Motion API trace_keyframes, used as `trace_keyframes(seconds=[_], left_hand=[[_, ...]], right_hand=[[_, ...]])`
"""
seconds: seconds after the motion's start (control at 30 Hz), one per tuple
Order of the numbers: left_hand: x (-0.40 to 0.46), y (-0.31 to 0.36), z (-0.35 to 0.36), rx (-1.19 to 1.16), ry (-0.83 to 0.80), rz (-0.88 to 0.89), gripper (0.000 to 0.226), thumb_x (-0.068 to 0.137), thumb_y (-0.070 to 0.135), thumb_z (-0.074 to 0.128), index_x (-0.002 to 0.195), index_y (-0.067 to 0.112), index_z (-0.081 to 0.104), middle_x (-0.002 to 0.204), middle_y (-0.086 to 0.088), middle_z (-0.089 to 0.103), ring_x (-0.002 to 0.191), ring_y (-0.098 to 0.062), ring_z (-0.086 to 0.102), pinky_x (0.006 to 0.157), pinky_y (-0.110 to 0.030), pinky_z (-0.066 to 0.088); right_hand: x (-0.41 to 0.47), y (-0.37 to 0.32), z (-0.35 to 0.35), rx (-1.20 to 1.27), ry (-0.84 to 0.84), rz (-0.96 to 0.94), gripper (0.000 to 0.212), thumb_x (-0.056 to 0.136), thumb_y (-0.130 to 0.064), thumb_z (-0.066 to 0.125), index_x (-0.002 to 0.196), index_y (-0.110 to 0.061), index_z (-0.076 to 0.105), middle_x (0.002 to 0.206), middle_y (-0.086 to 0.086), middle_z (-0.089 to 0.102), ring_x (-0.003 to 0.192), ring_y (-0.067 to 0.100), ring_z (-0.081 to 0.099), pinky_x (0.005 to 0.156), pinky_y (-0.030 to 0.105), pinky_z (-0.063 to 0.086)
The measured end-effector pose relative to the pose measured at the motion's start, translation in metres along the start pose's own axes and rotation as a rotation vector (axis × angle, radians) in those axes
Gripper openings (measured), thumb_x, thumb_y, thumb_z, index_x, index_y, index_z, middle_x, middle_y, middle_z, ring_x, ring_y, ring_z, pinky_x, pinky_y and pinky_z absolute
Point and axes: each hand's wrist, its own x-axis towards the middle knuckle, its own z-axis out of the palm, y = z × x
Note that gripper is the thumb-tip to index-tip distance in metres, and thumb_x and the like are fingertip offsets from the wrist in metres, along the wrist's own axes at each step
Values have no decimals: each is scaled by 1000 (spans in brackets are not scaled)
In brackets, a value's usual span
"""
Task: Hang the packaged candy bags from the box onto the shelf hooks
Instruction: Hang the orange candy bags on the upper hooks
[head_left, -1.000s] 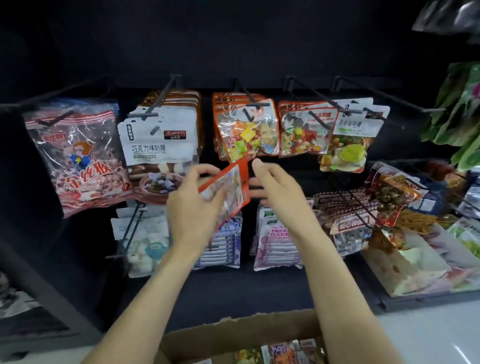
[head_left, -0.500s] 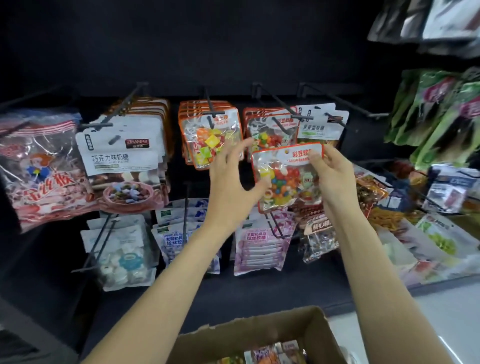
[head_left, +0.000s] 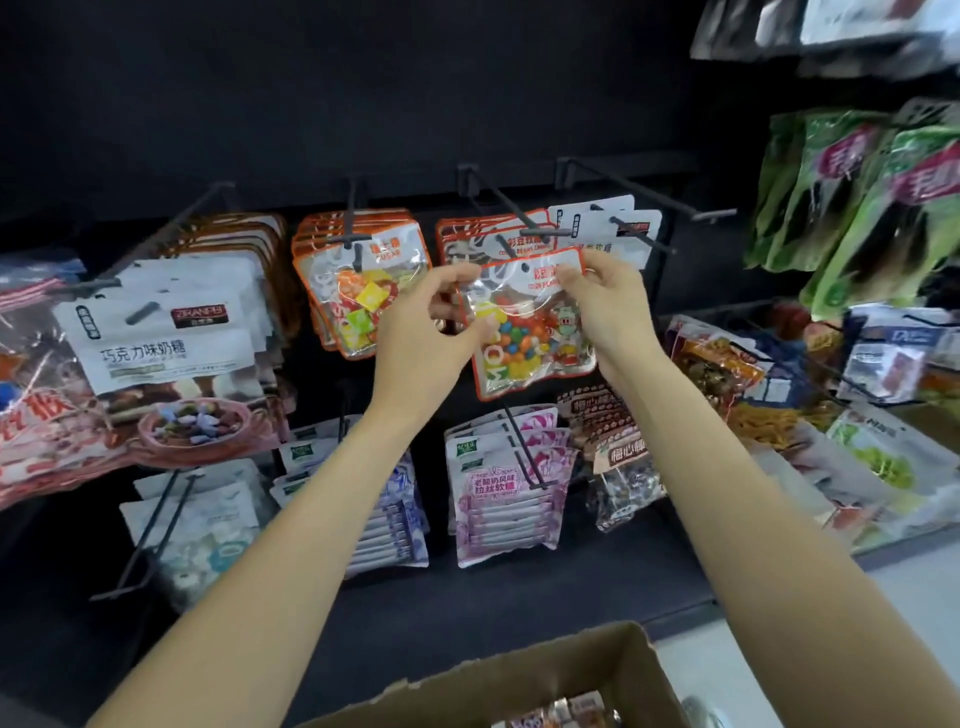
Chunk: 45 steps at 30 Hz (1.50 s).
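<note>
Both hands held one candy bag (head_left: 530, 322) in front of the hook (head_left: 511, 210): the left hand (head_left: 426, 332) pinched its left edge and the right hand (head_left: 605, 306) pinched its top right corner. The bag stood nearly upright, long axis vertical, its orange top edge up and its printed face toward the camera. The box (head_left: 519, 680) was below, near the bottom edge.

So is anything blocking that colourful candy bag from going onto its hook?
Nothing visible does. Both the left hand and the right hand hold the candy bag just in front of the hook, where matching bags already hang further back.
</note>
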Motion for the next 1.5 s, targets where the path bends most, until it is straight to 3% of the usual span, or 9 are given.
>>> trace_keyframes(seconds=[0.13, 0.27, 0.43, 0.6, 0.77, 0.97, 1.17, 1.3, 1.5], left_hand=[[3, -7, 7, 49, 68, 5, 42, 80, 13, 74, 117, 27, 61, 104, 22, 59, 81, 5, 57, 76, -12, 50], [39, -16, 24, 226, 140, -9, 43, 82, 19, 72, 122, 25, 60, 112, 6, 63, 94, -12, 61, 87, -35, 53], [60, -24, 33, 445, 25, -59, 54, 89, 14, 61, 140, 19, 42, 129, -8, 55, 113, -23, 57, 96, -33, 46], [13, -26, 37, 193, -204, -113, 72, 93, 13, 55, 152, 21, 16, 158, -2, 19, 144, -17, 21, 117, -38, 23], [-50, -42, 20, 192, -108, 91, 45, 94, 14, 54, 137, 21, 45, 131, 6, 52, 117, -5, 50, 98, -23, 43], [-140, -103, -4, 435, -38, 352, 18, 91, 18, 54, 97, 12, 70, 81, 3, 69, 79, -12, 59, 70, -26, 45], [-240, -190, -19, 664, -436, 8, 22, 87, 24, 55, 104, 17, 68, 96, 2, 69, 93, -23, 61, 77, -36, 47], [-286, -234, -24, 816, -670, -316, 35, 92, 27, 57, 125, 19, 59, 123, -4, 62, 113, -29, 54, 92, -42, 41], [-320, -261, -14, 853, -772, -466, 47, 95, 31, 50, 141, 20, 43, 140, -3, 49, 128, -25, 43, 107, -42, 32]], right_hand=[[6, 16, 5, -15, 68, -72, 16, 96, -20, 54, 111, -18, 60, 108, 2, 68, 101, 18, 65, 92, 42, 52], [8, 34, 14, -453, 262, -502, 48, 89, -20, 65, 133, -15, 47, 133, 5, 50, 119, 10, 44, 97, 10, 32], [16, 63, 35, -915, -20, -632, 59, 89, -26, 61, 144, -19, 40, 150, 7, 37, 141, 30, 28, 109, 48, 30], [15, 75, 40, -1072, -86, -550, 60, 93, -28, 53, 149, -23, 31, 157, 4, 26, 145, 29, 17, 115, 54, 17], [-37, 97, 23, -899, -88, -553, 46, 93, -24, 54, 138, -20, 49, 149, 5, 40, 143, 28, 25, 114, 51, 16], [-145, 137, -8, -791, -100, -586, 27, 93, -18, 48, 112, -11, 66, 117, 6, 64, 117, 28, 52, 99, 42, 40], [-238, 215, -13, -861, -435, -213, 17, 92, -17, 55, 104, -16, 67, 75, 1, 68, 63, 21, 64, 53, 23, 43], [-276, 282, -8, -993, -806, 157, 24, 97, -24, 46, 117, -22, 59, 94, 4, 68, 83, 25, 66, 68, 35, 53], [-313, 358, -6, -1132, -920, 459, 38, 94, -21, 52, 133, -19, 48, 130, 9, 54, 116, 29, 54, 87, 37, 48]])
